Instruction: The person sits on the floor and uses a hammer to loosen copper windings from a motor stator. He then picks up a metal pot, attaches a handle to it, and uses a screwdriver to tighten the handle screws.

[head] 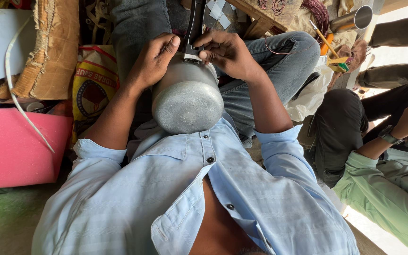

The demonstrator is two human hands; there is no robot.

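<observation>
A dull grey metal pot (187, 97) lies on its side in my lap, its round bottom turned toward me. A black handle (195, 23) sticks out from its far end. My left hand (154, 59) presses against the pot's upper left side, thumb near the handle's base. My right hand (227, 53) grips the handle's base at the pot's top, fingers curled around it. My light blue shirt fills the lower part of the view.
A pink foam block (17, 146) and a torn cardboard piece (53, 47) lie at the left beside a yellow printed sack (93, 85). Another person in a green sleeve (393, 184) sits at the right. A metal tube (352, 20) lies at the upper right.
</observation>
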